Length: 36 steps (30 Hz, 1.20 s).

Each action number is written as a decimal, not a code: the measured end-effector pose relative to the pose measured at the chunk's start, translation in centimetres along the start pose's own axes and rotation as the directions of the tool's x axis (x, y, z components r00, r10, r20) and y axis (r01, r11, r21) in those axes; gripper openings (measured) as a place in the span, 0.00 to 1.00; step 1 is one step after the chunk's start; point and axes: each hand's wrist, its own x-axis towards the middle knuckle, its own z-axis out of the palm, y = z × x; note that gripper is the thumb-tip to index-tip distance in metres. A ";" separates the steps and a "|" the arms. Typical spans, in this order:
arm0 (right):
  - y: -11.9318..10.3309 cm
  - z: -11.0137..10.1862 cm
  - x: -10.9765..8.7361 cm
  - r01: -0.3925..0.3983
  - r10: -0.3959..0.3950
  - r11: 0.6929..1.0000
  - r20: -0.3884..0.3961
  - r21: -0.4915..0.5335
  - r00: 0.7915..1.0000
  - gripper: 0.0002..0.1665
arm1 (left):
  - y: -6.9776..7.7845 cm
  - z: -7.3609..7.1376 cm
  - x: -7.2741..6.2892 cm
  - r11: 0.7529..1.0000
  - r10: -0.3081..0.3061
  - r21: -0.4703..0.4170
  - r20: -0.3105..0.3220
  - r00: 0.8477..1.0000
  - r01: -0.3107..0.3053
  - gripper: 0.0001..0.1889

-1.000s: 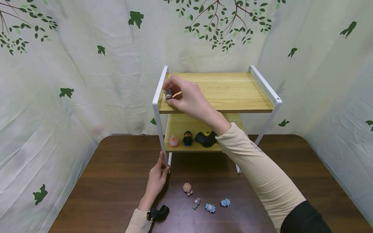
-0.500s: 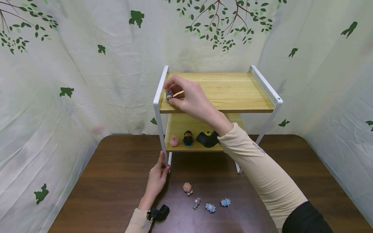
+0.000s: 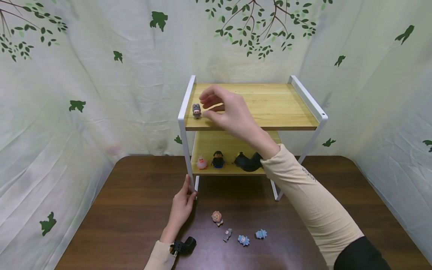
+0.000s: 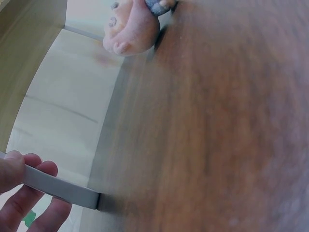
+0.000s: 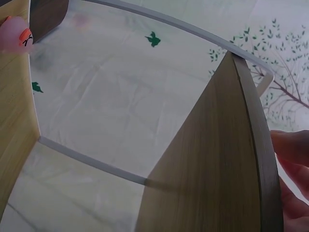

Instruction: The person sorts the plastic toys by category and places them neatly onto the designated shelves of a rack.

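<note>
A small grey figurine with upright ears (image 3: 197, 111) stands at the left end of the top board of a two-tier shelf (image 3: 263, 107). Just right of it, my right hand (image 3: 233, 114) has thumb and fingers parted, holding nothing. My left hand (image 3: 182, 206) grips the shelf's white front left leg (image 3: 187, 157); the left wrist view shows thumb and fingers around this leg (image 4: 63, 189). On the lower board are a pink duck figure (image 3: 201, 163) and a dark-clothed figure (image 3: 218, 159). Something yellow beside them is mostly hidden behind the right wrist camera.
On the brown table (image 3: 135, 202), in front of the shelf, lie a peach-coloured figurine (image 3: 217, 218), a small grey figurine (image 3: 227, 235) and two light-blue ones, one left (image 3: 243, 240) and one right (image 3: 261, 234). A leaf-patterned cloth (image 3: 101, 75) hangs behind and around.
My right hand has let go of the grey eared figurine, leaving it upright on the top board, and has moved slightly right. My left hand has stayed on the leg.
</note>
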 end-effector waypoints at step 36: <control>1.2 -3.0 -6.6 0.209 -0.193 0.971 -0.134 0.118 0.972 0.15 | 0.6 -0.3 0.0 0.998 -0.067 -0.001 0.028 0.997 0.067 0.56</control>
